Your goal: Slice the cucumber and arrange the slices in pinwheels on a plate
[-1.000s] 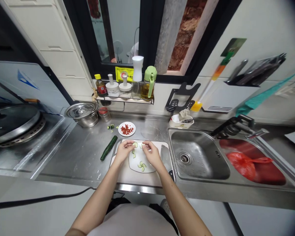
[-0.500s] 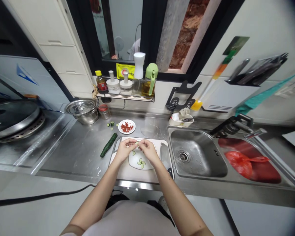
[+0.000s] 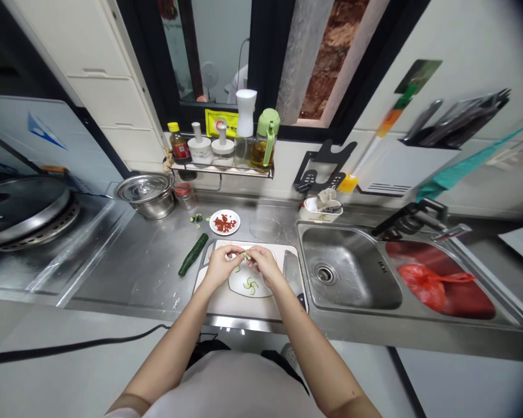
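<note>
My left hand [image 3: 225, 264] and my right hand [image 3: 262, 263] meet above the far part of a white plate [image 3: 235, 287]. Both are closed, pinching a small cucumber slice [image 3: 245, 255] between their fingertips. Curved cucumber slices [image 3: 250, 285] lie in a pinwheel on the plate, and another bit sits just under my left fingers. The plate rests on a pale cutting board [image 3: 226, 309]. At the board's right side lies a kitchen knife [image 3: 292, 270] with a black handle. A whole cucumber [image 3: 193, 254] is on the steel counter left of the board.
Behind the board stands a small plate [image 3: 212, 228] of chopped red pieces, with cucumber scraps [image 3: 196, 219] beside it. A lidded steel pot [image 3: 152, 200] and a red-lidded jar [image 3: 185, 197] are back left. The sink [image 3: 353, 270] adjoins on the right; seasonings line a rack [image 3: 226, 170].
The fingers of my right hand have curled and shifted slightly around the slice. Both hands stay over the plate, and the slices on it look the same.
</note>
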`<state>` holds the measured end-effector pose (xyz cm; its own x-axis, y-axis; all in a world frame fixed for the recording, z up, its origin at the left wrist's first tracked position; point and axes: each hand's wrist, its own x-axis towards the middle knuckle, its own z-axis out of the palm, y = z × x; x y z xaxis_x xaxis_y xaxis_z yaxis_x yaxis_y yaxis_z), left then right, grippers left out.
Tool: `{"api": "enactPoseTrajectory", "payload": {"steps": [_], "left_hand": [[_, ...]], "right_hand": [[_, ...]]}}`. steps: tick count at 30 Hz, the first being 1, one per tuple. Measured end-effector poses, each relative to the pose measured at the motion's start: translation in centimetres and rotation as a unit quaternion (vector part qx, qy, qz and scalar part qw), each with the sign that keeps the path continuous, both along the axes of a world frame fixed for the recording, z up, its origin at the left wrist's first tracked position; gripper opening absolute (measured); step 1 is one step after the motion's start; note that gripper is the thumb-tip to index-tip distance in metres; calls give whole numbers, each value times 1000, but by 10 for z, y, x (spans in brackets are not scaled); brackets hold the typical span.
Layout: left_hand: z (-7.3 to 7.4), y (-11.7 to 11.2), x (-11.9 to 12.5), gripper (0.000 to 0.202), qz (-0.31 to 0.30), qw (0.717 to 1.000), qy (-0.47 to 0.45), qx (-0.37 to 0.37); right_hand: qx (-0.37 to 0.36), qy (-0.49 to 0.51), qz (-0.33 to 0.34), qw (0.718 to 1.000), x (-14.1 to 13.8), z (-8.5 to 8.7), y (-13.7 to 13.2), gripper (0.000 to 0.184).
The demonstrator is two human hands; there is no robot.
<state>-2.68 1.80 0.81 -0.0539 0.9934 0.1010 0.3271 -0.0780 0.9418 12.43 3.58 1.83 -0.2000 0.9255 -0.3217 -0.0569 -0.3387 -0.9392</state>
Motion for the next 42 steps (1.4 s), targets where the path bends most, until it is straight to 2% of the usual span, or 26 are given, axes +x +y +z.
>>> {"api": "enactPoseTrajectory", "payload": {"steps": [4,8,11,13,15,17,20,23,26,28,30,42], "left_hand": [[7,-4,3,16,3,995,101,-12],[13,-10,7,19,-3,974,226,-18],[13,-14,9,21,-9,965,263,-5],[10,-16,11,21,-10,966,257,7],[6,-18,12,19,8,974,226,8],[0,-20,14,22,42,987,154,-14],[-9,-22,16,39,61,992,-58,-89],[-11,-23,14,48,33,954,-236,-179],[-6,-20,11,49,8,913,-317,-256],[-2,-19,9,49,5,896,-344,-280],[1,-17,9,48,13,892,-352,-284],[-4,-14,7,55,32,901,-330,-279]], "right_hand": [[-28,16,16,999,-1,-1,-1,18],[-62,29,5,998,-1,-3,-1,13],[-90,45,7,995,0,-5,-1,12],[-103,53,14,993,0,-6,-1,12],[-98,51,11,994,-1,-6,-2,12],[-65,36,-4,997,-2,-7,-2,12],[14,6,-22,1000,-1,-8,-2,13],[95,-22,-13,995,2,-10,-1,14],[171,-52,12,984,6,-11,0,15],[206,-65,32,976,8,-12,-1,15],[223,-71,48,971,10,-13,-2,15],[224,-88,72,968,10,-12,-4,13]]}}
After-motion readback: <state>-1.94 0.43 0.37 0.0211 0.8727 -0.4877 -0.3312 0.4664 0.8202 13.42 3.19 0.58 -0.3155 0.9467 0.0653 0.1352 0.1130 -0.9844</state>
